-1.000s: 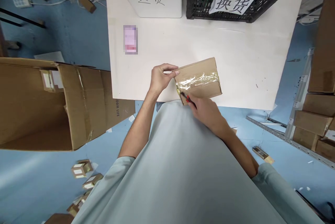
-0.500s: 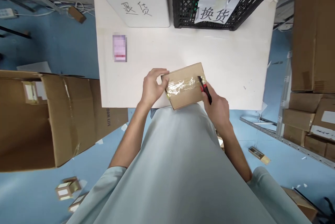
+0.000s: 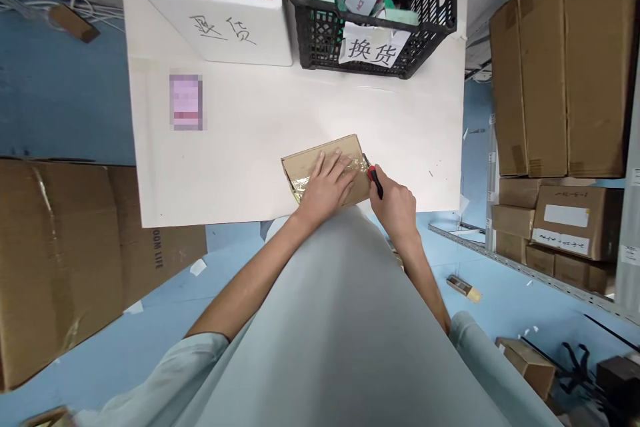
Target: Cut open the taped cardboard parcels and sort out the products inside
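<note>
A small cardboard box (image 3: pixel 313 155) with shiny clear tape across its top lies at the table's front edge, close against my body. My left hand (image 3: pixel 327 190) rests flat on the taped top, fingers stretched toward the far right. In my right hand (image 3: pixel 395 207) is a red and black utility knife (image 3: pixel 375 180), wrapped by the fingers. Its tip is at the box's right end, where the tape runs over the edge. Whether the blade has entered the tape, I cannot tell.
On the white table (image 3: pixel 240 120) stand a white bin (image 3: pixel 225 27) of colourful packages and a black crate (image 3: pixel 320 40) holding green boxes. A blurred pink item (image 3: pixel 186 102) lies at left. Large cartons flank the table: one carton (image 3: pixel 75 247) left, stacked cartons (image 3: pixel 565 74) right.
My left hand has moved from the box's left edge onto its top. The knife has gone from the tape on top to the right end. The view has shifted right.
</note>
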`<state>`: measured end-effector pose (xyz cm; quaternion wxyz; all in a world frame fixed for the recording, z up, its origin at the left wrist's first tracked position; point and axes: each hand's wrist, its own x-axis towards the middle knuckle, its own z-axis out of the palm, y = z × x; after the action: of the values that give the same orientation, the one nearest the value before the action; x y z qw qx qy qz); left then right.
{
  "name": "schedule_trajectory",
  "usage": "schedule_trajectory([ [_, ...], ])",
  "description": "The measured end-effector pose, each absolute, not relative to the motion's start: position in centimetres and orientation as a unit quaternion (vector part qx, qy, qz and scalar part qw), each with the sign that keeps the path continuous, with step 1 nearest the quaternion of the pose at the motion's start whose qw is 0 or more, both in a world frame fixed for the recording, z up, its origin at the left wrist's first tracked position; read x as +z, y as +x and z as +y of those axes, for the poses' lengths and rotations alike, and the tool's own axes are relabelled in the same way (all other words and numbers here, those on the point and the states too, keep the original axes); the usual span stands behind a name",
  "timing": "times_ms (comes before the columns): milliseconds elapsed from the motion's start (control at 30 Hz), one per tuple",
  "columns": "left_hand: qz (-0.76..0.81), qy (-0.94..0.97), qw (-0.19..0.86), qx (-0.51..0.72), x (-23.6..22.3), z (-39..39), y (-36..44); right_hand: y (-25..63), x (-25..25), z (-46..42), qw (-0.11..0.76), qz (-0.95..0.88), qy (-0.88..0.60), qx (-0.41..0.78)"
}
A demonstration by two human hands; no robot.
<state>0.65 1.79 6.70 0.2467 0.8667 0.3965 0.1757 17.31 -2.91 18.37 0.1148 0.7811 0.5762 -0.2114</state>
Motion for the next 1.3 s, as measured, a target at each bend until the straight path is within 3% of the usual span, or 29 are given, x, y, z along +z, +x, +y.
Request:
schedule_trajectory([
  [600, 0.389, 0.863, 0.263, 0.186, 7.3, 0.6, 1.0, 14.3, 19.6, -3.2, 0.280, 0.537, 0.775, -0.179],
  [1100, 0.345, 0.894, 0.245, 0.146, 7.1, -0.9, 0.7, 13.1, 21.2, -6.4, 0.273, 0.488, 0.798, -0.222],
  [1300, 0.346, 0.902, 0.226, 0.126, 6.9, -1.3, 0.4, 13.0, 19.5, -6.6, 0.261, 0.494, 0.801, -0.216],
])
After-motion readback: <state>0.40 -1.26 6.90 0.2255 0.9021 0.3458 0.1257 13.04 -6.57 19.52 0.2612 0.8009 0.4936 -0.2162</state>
